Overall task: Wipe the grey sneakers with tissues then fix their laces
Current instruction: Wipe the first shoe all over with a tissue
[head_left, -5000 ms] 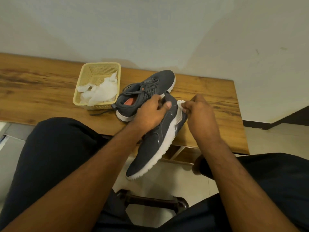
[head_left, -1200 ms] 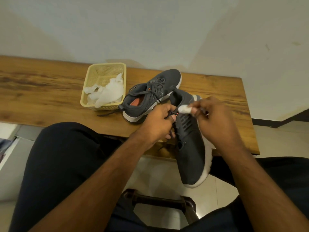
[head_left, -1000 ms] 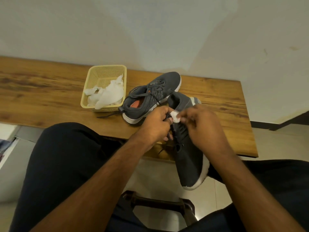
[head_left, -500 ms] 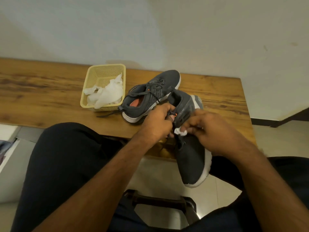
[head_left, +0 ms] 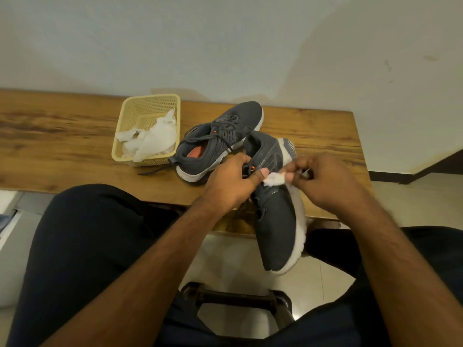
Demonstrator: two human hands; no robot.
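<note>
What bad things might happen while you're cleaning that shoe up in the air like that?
The held sneaker hangs past the table edge over the floor, gripped near its collar by the left hand, so it might slip and drop. The tissue in the right hand is a small wad; it may tear or fall. The other sneaker has a lace trailing loose on the table, which a moving arm might snag.
</note>
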